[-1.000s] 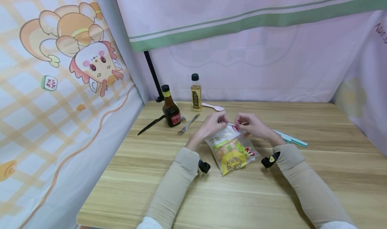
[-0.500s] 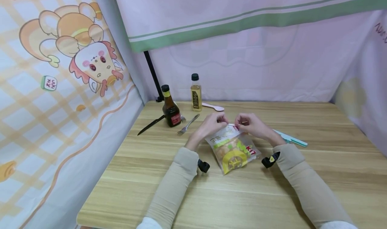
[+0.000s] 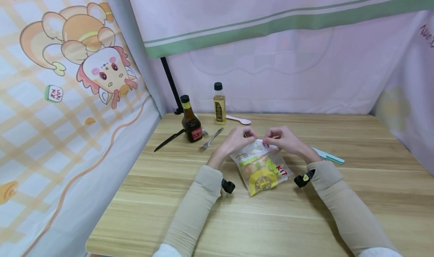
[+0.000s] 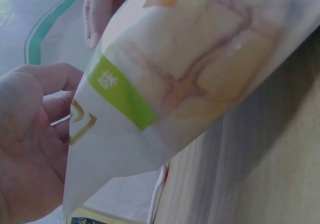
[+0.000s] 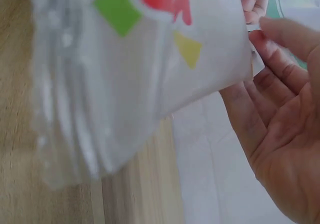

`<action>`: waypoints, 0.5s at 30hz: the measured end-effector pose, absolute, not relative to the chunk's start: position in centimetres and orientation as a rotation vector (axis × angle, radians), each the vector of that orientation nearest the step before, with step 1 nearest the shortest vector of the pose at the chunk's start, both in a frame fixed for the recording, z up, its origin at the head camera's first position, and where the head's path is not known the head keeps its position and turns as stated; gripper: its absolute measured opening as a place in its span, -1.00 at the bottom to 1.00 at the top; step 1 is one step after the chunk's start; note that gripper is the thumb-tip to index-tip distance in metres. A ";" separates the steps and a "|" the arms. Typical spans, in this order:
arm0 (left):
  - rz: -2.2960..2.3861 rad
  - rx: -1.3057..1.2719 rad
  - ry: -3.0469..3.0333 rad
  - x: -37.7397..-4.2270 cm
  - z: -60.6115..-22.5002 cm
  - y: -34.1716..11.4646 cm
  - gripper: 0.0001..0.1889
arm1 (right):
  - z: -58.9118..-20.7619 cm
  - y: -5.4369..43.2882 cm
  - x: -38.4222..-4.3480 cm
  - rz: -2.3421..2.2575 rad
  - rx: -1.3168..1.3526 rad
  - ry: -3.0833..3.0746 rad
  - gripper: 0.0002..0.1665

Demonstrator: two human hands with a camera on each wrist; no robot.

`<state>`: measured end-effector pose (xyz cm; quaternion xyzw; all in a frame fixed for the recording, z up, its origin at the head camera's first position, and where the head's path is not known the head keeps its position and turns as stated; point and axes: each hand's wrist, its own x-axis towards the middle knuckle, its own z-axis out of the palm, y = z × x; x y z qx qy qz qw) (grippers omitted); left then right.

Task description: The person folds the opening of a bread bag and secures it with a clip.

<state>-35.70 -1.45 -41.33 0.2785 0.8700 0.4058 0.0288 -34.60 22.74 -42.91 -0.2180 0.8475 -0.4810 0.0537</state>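
A clear and white plastic bread bag (image 3: 261, 170) with green, yellow and red print is tilted above the table, its top edge at the far side. My left hand (image 3: 239, 138) pinches that top edge near its middle. Close beside it, my right hand (image 3: 283, 139) pinches the same edge between thumb and index finger. In the left wrist view, tan bread pieces (image 4: 200, 49) show through the bag, next to my left hand (image 4: 35, 134). The right wrist view has the bag's crimped side in front, with my right hand (image 5: 285, 114) at its upper corner.
On the wooden table (image 3: 162, 196), a dark sauce bottle (image 3: 192, 123) and an amber oil bottle (image 3: 220, 106) stand at the back left. Around them lie a black knife (image 3: 169, 140), a fork (image 3: 211, 139) and a pale spoon (image 3: 240, 120). A teal-and-white long tool (image 3: 330, 157) lies at right.
Both hands keep their pinch on the bag's top edge. The bag has shifted very slightly, and the red logo at its top is more covered or folded than a second ago.
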 end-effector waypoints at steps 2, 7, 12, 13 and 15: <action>1.244 0.874 2.684 -35.7 -41.3 -1.5 -0.86 | -43.0 22.8 -34.7 -1.491 -0.642 2.554 -0.78; 1.234 0.900 2.676 -35.7 -41.2 -1.5 -0.81 | -43.0 23.0 -34.9 -1.538 -0.633 2.496 -0.77; 1.235 0.906 2.663 -35.6 -41.1 -1.5 -0.79 | -42.8 23.2 -34.9 -1.492 -0.663 2.503 -0.71; 1.234 0.906 2.664 -35.6 -41.0 -1.6 -0.79 | -42.8 23.2 -34.9 -1.476 -0.666 2.517 -0.72; 1.233 0.904 2.663 -35.5 -41.0 -1.6 -0.79 | -42.8 23.3 -34.9 -1.449 -0.669 2.543 -0.74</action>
